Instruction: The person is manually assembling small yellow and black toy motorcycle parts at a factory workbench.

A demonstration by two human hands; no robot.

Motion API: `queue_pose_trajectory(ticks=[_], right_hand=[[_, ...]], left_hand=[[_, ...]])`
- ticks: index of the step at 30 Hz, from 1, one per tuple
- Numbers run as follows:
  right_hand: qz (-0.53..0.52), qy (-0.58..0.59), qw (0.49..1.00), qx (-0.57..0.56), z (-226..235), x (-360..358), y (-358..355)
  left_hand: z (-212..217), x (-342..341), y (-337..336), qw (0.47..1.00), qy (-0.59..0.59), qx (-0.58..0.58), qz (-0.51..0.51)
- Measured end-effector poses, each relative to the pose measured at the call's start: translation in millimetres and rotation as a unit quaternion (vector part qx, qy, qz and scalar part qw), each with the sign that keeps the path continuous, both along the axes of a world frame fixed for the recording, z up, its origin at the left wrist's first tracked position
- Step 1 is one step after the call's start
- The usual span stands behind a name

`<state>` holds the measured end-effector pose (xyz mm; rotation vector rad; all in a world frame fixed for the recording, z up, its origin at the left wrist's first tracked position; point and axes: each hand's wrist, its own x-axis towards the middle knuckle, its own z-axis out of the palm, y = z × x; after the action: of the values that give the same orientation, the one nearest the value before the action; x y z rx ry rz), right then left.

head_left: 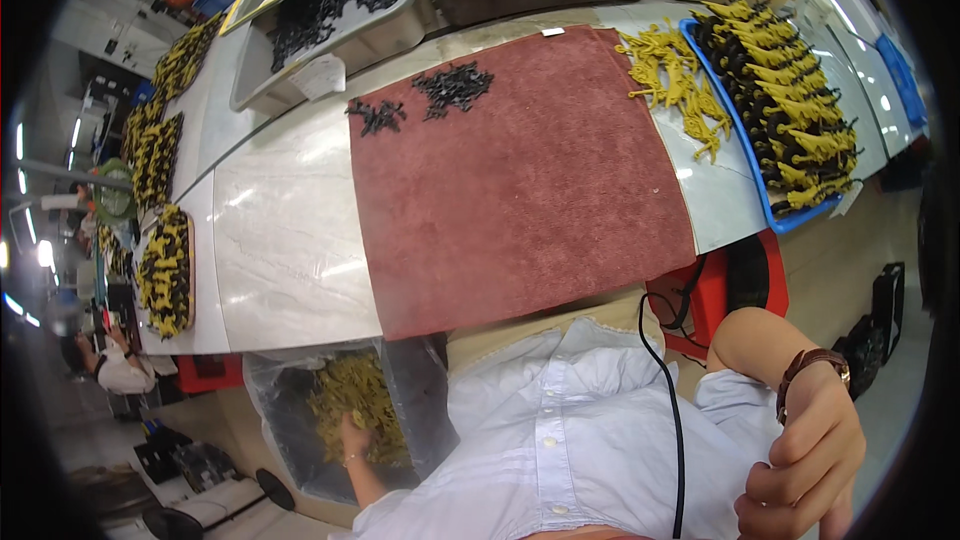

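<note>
My left hand (355, 435) reaches down into a box lined with clear plastic (280, 430), left of my lap. It touches a heap of yellow-green moulded pieces (345, 390) in there, and its fingertips are hidden among them. My right hand (810, 455) hangs by my right side, its fingers curled in with nothing visible in them; a brown strap watch (805, 370) is on that wrist. On the table before me lies a dark red cloth (520, 190). Small black pieces (455, 90) lie in two clusters at its far left.
Loose yellow pieces (675, 80) lie right of the cloth, beside a blue tray (750, 160) with rows of yellow-and-black assembled figures. Grey bins (370, 45) of black parts line the back. More filled trays (165, 270) stand at left. A black cable (672, 410) crosses my shirt.
</note>
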<state>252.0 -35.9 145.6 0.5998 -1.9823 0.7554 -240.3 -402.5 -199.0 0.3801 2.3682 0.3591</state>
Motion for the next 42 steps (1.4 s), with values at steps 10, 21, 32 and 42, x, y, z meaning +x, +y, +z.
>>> queue_pose_trajectory(ticks=[10, 21, 32, 42], right_hand=[[-0.056, 0.027, 0.997, -0.054, -1, -9, -8], [-0.018, 0.009, 0.996, -0.085, -5, -22, -20], [-0.111, -0.13, 0.972, -0.159, -77, -24, 12], [-0.269, -0.216, 0.896, -0.28, -127, 2, 14]], left_hand=[[-88, 23, 7, 0.988, 0.062, 0.123, 0.076], [-134, 8, 82, 0.979, -0.023, 0.063, -0.193], [-209, -5, 30, 0.979, -0.029, -0.133, -0.152], [-91, 13, 53, 0.972, -0.193, 0.016, -0.137]])
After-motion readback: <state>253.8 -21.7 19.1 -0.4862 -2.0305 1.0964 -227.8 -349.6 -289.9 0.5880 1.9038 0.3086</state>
